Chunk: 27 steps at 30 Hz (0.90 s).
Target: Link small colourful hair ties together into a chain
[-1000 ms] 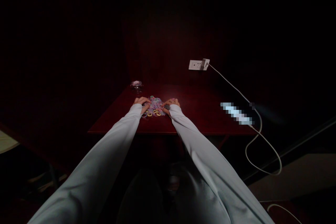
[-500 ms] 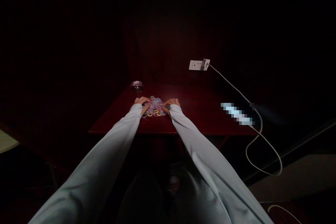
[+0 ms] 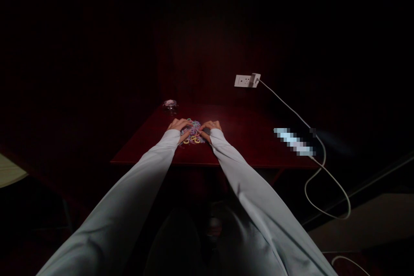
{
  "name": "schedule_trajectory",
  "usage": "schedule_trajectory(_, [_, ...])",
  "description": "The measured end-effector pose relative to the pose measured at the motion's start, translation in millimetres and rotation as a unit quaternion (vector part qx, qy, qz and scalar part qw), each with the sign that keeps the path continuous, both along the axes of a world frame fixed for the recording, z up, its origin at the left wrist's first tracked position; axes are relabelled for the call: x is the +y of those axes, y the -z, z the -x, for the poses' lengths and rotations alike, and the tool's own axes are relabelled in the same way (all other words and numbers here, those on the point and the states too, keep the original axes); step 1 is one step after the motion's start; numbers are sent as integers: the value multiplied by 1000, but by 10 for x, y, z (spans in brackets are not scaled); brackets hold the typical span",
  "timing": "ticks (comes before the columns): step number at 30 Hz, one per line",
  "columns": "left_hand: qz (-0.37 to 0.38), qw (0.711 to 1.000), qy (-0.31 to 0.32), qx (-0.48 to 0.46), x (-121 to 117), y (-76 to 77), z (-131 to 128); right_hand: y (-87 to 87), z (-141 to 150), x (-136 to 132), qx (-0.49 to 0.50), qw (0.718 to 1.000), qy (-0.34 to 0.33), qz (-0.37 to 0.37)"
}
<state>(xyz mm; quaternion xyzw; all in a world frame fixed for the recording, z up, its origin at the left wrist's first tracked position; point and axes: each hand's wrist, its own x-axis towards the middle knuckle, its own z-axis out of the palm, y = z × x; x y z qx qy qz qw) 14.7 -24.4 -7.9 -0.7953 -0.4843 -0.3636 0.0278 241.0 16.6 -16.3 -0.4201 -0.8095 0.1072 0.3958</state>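
Note:
A pile of small, colourful hair ties lies on the dark red table, mostly purple, pink and blue, with several yellow rings along its near side. My left hand lies over the pile's left side, fingers stretched across the ties and thumb apart, with nothing clearly held. At the right edge of the pile is my right hand. Its thumb and fingertips come together on the ties, but what is between them is too small to make out.
A clear jar with a pinkish top stands at the table's back left. On the right lies a blurred, bright device with a white cable running to a wall socket. The dark red table ends at a near edge.
My left hand has moved right, farther over the pile, covering more of it. My right hand stays at the pile's right edge, its fingertips drawn closer together. The view has shifted slightly.

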Motion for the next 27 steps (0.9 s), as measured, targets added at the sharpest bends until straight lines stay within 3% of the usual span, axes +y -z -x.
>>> schedule_trajectory(6, [13, 1000, 15, 9, 33, 22, 10, -43, 112, -98, -17, 999, -35, 0])
schedule_trajectory(16, [27, 999, 25, 19, 217, 128, 79, -38, 142, -121, -32, 999, -37, -5])
schedule_trajectory(27, [14, 999, 38, 14, 145, 93, 72, 11, 143, -83, -11, 999, -32, -7])
